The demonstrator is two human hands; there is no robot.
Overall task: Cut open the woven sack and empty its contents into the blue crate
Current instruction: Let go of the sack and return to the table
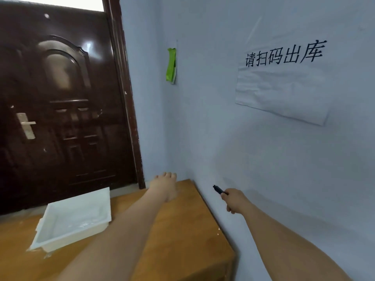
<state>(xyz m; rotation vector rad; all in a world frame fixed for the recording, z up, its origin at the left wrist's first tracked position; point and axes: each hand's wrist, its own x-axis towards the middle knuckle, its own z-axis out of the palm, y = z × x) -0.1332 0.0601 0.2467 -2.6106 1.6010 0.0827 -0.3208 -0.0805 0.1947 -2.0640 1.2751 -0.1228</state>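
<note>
Two bare forearms reach forward from the bottom edge over a brown wooden surface [182,230]. The left hand [165,184] stretches out above the far end of the surface, palm down, its fingers [169,175] loosely spread and holding nothing. The right hand [233,200] is off the surface's right edge, close to the pale blue wall [243,149], its fingers curled tight around a small dark tool [218,189] whose tip sticks out past the knuckles toward the wall; whether it is a knife or a pen cannot be told. Left of the left fingers, near the surface's left part, lies a white shallow tray [71,218], tilted and open side up. Beyond the left fingers stands a dark brown door [60,98] with a metal handle [27,124]. Above the right fingers a white paper sign [284,84] with printed black characters is stuck to the wall, and a green slip [171,64] hangs further left on the wall. Neither the woven sack nor the blue crate is in view.
</note>
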